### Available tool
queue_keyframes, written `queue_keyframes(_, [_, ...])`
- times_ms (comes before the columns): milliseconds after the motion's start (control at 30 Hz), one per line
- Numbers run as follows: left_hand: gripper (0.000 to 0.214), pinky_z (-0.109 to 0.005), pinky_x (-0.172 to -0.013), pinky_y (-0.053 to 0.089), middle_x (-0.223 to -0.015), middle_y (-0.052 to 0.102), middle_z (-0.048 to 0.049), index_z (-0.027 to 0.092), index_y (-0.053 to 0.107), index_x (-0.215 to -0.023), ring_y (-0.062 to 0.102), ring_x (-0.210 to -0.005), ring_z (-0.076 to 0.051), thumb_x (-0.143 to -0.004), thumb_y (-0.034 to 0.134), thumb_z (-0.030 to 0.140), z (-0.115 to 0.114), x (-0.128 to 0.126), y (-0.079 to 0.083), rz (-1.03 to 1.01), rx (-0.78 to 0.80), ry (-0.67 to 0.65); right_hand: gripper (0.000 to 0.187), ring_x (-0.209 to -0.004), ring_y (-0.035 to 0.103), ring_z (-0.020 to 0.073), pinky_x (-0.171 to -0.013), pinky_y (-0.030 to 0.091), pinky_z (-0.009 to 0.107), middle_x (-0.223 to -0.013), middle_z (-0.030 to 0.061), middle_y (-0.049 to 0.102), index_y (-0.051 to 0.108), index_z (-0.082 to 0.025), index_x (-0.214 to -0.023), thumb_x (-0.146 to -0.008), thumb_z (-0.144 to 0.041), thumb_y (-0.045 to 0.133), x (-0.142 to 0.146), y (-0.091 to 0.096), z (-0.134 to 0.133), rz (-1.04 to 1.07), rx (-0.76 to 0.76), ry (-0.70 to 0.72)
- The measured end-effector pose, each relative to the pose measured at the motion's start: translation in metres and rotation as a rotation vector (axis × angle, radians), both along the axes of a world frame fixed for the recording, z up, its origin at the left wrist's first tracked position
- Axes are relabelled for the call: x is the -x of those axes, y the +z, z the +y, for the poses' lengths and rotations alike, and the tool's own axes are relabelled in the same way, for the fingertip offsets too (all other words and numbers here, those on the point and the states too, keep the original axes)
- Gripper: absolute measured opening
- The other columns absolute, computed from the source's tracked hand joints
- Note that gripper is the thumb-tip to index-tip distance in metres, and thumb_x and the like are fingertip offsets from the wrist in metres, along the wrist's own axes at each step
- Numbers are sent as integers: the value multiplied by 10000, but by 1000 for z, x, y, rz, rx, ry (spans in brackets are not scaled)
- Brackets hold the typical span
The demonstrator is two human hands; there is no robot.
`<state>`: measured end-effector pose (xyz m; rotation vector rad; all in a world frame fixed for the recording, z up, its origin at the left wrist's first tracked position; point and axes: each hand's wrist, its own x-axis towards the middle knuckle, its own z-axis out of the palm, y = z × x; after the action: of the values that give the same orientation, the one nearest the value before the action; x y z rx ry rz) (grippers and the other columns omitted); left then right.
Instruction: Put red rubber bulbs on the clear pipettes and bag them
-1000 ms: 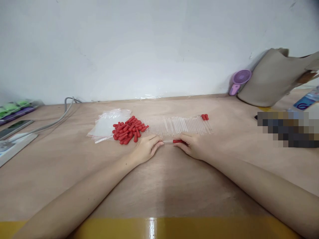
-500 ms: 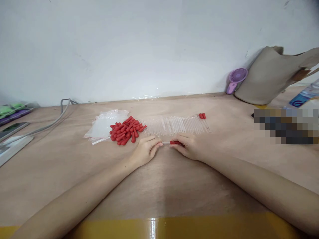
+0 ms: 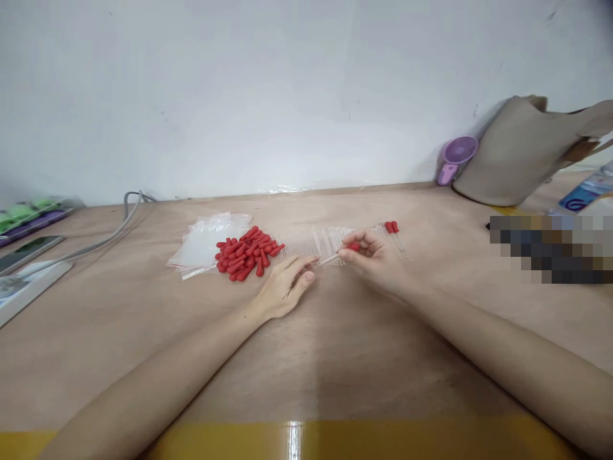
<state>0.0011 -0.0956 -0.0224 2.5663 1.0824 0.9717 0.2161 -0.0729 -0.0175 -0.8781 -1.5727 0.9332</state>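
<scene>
We've got a red-bulbed tube [image 3: 329, 259] in our right hand [image 3: 377, 260], fingers clamped on it, right by the clear tubes [image 3: 313, 241] on the tabletop [image 3: 268, 370]. Our left hand [image 3: 286, 285] is near its tip, fingers apart.

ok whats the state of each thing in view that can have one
left hand: open, thumb apart from fingers
right hand: closed on held tube
held tube: slanted, red bulb apparently on its end
pile of red bulbs: loose, heaped
row of clear tubes: side by side, lying down
two tubes at right: fitted with red bulbs
clear bags: flat, overlapping
purple fan: standing, cannot tell if running
phone: face up, screen dark
</scene>
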Motion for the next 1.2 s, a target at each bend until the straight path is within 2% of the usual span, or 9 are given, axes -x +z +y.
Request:
queue_keyframes(133, [346, -315, -758, 463, -986, 597, -66, 167, 450, -1194, 569, -866, -174, -907, 362, 340, 0, 1, -2, 2, 53, 48, 335, -567, 547, 99, -539, 467, 250, -716, -3, 599, 506, -217, -891, -705, -462, 640, -34, 33, 34, 87, -14, -215])
queue_keyframes(233, [321, -314, -758, 467, -992, 604, -68, 170, 471, -1161, 581, -855, -171, -900, 390, 338, 0, -2, -2, 37, 91, 21, 274, -488, 483, 83, -485, 417, 242, -655, 1, 580, 559, -202, -837, -713, -433, 639, -73, 48, 67, -44, -20, -340])
queue_keyframes(333, [294, -312, -765, 468, -979, 608, -75, 162, 502, -1120, 586, -859, -171, -897, 406, 328, 0, -5, -1, 49, 99, -2, 241, -490, 479, 105, -477, 392, 261, -583, 13, 558, 621, -172, -753, -697, -406, 639, -104, 37, 91, -193, 32, -460])
queue_keyframes(467, [284, -305, -752, 463, -922, 602, -71, 153, 525, -1095, 585, -850, -172, -897, 409, 320, -2, -6, 1, 54, 95, -3, 234, -482, 481, 130, -500, 383, 295, -546, 17, 553, 667, -158, -759, -679, -376, 632, -122, 3, 107, -539, 68, -631])
queue_keyframes(600, [290, -305, -759, 458, -920, 601, -68, 157, 520, -1108, 579, -857, -172, -898, 408, 322, -1, -5, 1, 57, 110, -8, 252, -515, 505, 138, -523, 383, 294, -618, 37, 586, 686, -164, -815, -710, -375, 598, -123, -15, 111, -707, 73, -654])
queue_keyframes(767, [302, -308, -755, 454, -908, 601, -66, 157, 512, -1126, 574, -839, -171, -897, 412, 327, 0, -5, 0, 58, 121, -11, 325, -560, 526, 150, -536, 379, 282, -679, 50, 613, 693, -186, -895, -711, -430, 583, -124, -21, 113, -830, 67, -625])
queue_keyframes(933, [306, -311, -755, 450, -901, 599, -62, 161, 515, -1125, 571, -836, -172, -897, 408, 335, -1, -5, 0, 64, 121, -8, 410, -533, 513, 138, -520, 371, 262, -632, 24, 585, 664, -175, -969, -718, -481, 558, -128, -25, 113, -820, 143, -639])
queue_keyframes(1100, [306, -318, -769, 446, -908, 599, -61, 169, 511, -1128, 567, -846, -174, -899, 402, 340, -1, -5, 1, 69, 128, -8, 323, -503, 489, 120, -493, 354, 246, -600, 9, 560, 645, -173, -849, -707, -454, 573, -124, -12, 105, -772, 167, -686])
queue_keyframes(1200, [304, -318, -772, 443, -911, 599, -63, 166, 512, -1125, 565, -848, -173, -899, 404, 337, 0, -5, 0, 67, 130, -11, 248, -510, 481, 122, -482, 341, 250, -577, 6, 554, 625, -181, -660, -631, -425, 651, -113, 5, 94, -914, 221, -613])
